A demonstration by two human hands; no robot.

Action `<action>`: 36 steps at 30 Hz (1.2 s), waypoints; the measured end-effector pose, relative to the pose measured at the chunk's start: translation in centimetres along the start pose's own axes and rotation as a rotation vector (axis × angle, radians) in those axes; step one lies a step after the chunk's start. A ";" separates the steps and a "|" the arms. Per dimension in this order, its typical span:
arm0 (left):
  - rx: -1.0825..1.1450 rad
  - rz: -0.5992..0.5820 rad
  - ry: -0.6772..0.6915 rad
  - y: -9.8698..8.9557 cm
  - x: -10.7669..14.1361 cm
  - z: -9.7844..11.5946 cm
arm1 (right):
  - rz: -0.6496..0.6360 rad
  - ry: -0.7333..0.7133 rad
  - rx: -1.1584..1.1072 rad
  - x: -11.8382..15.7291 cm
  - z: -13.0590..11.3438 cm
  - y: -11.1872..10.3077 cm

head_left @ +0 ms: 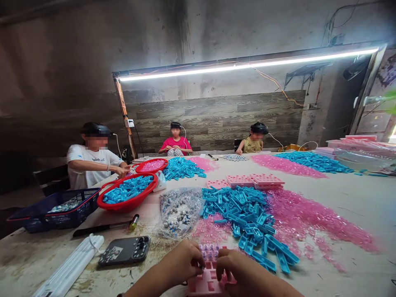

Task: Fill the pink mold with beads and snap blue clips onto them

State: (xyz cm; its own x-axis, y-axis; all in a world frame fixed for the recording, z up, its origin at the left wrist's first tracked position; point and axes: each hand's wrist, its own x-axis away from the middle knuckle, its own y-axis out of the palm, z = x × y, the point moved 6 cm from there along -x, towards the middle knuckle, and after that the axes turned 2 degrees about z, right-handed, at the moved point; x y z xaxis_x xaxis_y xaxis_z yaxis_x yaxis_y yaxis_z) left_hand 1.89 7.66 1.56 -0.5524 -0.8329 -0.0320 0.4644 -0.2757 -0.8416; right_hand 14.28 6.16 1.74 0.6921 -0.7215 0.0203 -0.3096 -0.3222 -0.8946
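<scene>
On the table (337, 210), the left hand's (183, 259) fingers clamp a small part (203, 267) over a pink tray (202, 284); right hand's (236, 266) grip unclear.

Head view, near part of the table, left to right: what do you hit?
Navy basket → phone → left hand → pink tray → right hand → large heap of clear pink pieces.

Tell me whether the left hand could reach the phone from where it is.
Probably yes: the phone lies close beside the left hand, with only bare tabletop between, though its fingers are at the pink tray.
</scene>
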 end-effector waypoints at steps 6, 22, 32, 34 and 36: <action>-0.022 -0.013 0.047 -0.1 -0.1 0.4 | 0.018 0.015 -0.004 0.1 0.3 -0.4; 0.006 0.010 0.061 -0.1 0.1 0.2 | 0.054 0.011 -0.060 0.3 0.5 -0.9; -0.021 0.037 0.036 0.3 0.0 -0.4 | 0.046 0.019 -0.048 0.3 0.4 -1.1; -0.044 0.031 0.024 0.4 0.0 -0.4 | 0.038 0.006 -0.044 0.3 0.2 -1.1; -0.079 0.032 0.018 0.4 0.0 -0.5 | 0.040 -0.013 -0.044 0.3 0.0 -1.1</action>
State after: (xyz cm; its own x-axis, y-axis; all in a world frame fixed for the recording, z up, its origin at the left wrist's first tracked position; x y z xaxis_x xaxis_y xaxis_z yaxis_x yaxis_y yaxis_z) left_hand 1.73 7.83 0.95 -0.5513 -0.8315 -0.0685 0.4260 -0.2100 -0.8800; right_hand 14.88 6.31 2.76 0.6866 -0.7268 -0.0210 -0.3658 -0.3203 -0.8738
